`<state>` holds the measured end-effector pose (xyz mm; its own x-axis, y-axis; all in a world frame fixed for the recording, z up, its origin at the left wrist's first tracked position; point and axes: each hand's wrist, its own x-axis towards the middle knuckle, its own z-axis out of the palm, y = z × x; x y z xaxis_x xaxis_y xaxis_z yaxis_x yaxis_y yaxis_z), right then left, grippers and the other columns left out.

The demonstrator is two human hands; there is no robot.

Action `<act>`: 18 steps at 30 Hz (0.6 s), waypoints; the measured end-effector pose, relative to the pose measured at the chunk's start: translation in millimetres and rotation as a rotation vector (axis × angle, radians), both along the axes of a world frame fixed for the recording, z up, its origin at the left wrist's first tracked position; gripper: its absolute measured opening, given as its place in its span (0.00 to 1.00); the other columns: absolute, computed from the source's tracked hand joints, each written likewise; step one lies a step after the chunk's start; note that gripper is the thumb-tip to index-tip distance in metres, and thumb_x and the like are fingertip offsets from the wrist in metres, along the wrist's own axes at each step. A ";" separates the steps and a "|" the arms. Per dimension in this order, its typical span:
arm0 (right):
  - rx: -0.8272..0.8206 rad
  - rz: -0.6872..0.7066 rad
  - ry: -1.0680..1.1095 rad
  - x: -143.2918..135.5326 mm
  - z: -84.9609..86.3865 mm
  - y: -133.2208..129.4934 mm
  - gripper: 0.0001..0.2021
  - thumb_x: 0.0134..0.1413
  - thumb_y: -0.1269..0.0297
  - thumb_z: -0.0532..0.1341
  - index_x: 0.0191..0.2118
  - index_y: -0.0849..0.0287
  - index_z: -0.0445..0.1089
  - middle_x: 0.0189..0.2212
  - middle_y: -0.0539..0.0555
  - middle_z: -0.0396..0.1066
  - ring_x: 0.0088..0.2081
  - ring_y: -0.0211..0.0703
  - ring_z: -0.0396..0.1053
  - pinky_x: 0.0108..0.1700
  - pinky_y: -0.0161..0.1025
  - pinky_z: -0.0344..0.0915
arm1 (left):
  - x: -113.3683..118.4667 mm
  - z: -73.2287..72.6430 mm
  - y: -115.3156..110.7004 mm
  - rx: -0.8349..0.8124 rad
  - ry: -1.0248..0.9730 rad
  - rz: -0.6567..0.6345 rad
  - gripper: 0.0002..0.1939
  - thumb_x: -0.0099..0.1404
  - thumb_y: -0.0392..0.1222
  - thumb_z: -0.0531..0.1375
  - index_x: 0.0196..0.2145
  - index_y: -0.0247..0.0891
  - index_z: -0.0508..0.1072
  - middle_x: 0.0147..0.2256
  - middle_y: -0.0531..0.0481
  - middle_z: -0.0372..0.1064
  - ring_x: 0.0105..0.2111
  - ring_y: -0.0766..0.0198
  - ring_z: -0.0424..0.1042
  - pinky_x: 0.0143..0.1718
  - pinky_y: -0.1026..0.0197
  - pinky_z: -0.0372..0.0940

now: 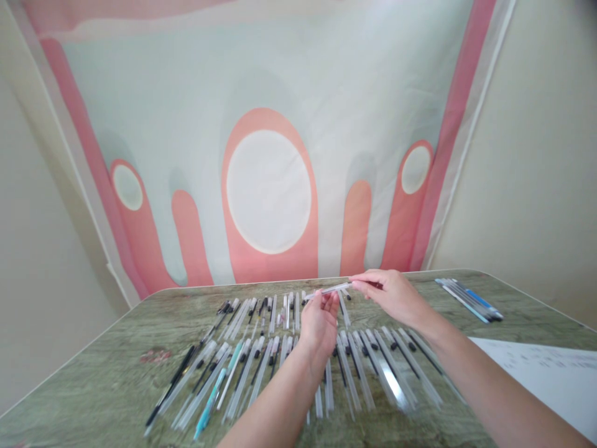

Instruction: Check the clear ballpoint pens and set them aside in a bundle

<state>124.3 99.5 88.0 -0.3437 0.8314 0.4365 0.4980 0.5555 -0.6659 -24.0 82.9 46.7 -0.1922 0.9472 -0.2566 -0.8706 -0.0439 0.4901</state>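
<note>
Pink and pale green cloth (pixel 268 74) fills the background at twelve o'clock, printed with white ovals, behind our wood-grain tabletop (pixel 107 373). We hold one slim pen (pixel 336 288) above the far part of the tabletop, at about twelve o'clock. It looks straight, pale and partly see-through, and tilts slightly, its right end a little higher. Our left hand (pixel 319 320) holds it toward its left end, thumb and fingers drawn in narrow around it; our right hand (pixel 392 295) pinches the other end with the fingertips. We cannot tell whether a refill sits inside.

Under and around our arms, two rows of loose pens (pixel 237 379) lie across the tabletop, mostly clear or frosted barrels with black parts. One turquoise pen (pixel 209 404) lies at eight o'clock. Toward two o'clock rests a small group of pens (pixel 469 300), one bright blue. A white sheet (pixel 555 382) with faint marks lies at three o'clock.
</note>
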 end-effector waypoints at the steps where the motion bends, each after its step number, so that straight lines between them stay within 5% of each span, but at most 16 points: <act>1: -0.001 -0.005 0.001 0.1 0.2 -0.2 0.14 0.52 0.58 0.55 0.39 0.59 0.73 0.22 0.50 0.70 0.24 0.37 0.66 0.28 0.33 0.60 | 0.2 0.3 -0.2 0.000 -0.002 -0.002 0.09 0.62 0.29 0.50 0.24 0.30 0.64 0.23 0.47 0.65 0.25 0.70 0.70 0.30 0.69 0.69; 9: 0.059 -0.004 0.012 -3.5 -1.0 -1.6 0.12 0.52 0.59 0.56 0.35 0.58 0.75 0.24 0.51 0.70 0.25 0.36 0.64 0.28 0.33 0.59 | 3.5 -3.8 -0.2 -0.012 -0.025 -0.023 0.08 0.62 0.29 0.51 0.25 0.31 0.64 0.23 0.48 0.65 0.25 0.70 0.70 0.30 0.68 0.70; 18: -0.372 0.131 0.245 4.4 -7.7 11.7 0.19 0.47 0.52 0.59 0.37 0.62 0.73 0.25 0.52 0.70 0.22 0.33 0.60 0.20 0.30 0.57 | 2.3 0.0 -2.2 -0.030 -0.064 -0.085 0.08 0.62 0.30 0.51 0.26 0.29 0.65 0.25 0.46 0.66 0.25 0.70 0.70 0.29 0.69 0.70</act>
